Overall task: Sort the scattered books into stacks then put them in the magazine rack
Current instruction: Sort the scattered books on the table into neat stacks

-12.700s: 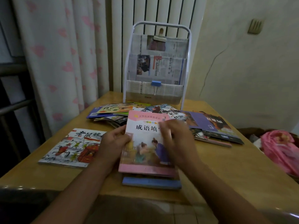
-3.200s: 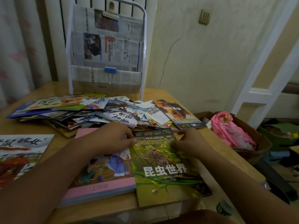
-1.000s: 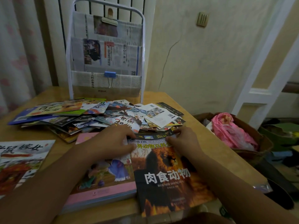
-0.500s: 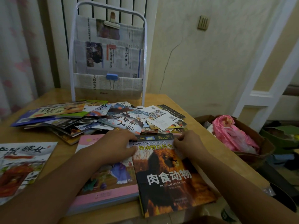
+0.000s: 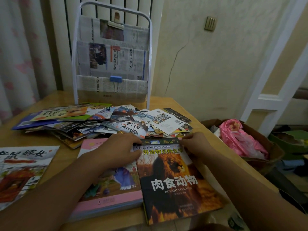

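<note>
I see my left grip (image 5: 121, 147) resting flat and my right grip (image 5: 195, 144) pinching the lion book's (image 5: 176, 177) far corners on the desk (image 5: 216, 147).

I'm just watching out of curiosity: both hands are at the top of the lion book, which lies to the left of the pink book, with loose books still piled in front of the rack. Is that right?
Not quite. In the head view the lion book lies to the right of the pink book, not left. Both the left hand and right hand are at its top, and loose books are piled before the rack.
</note>
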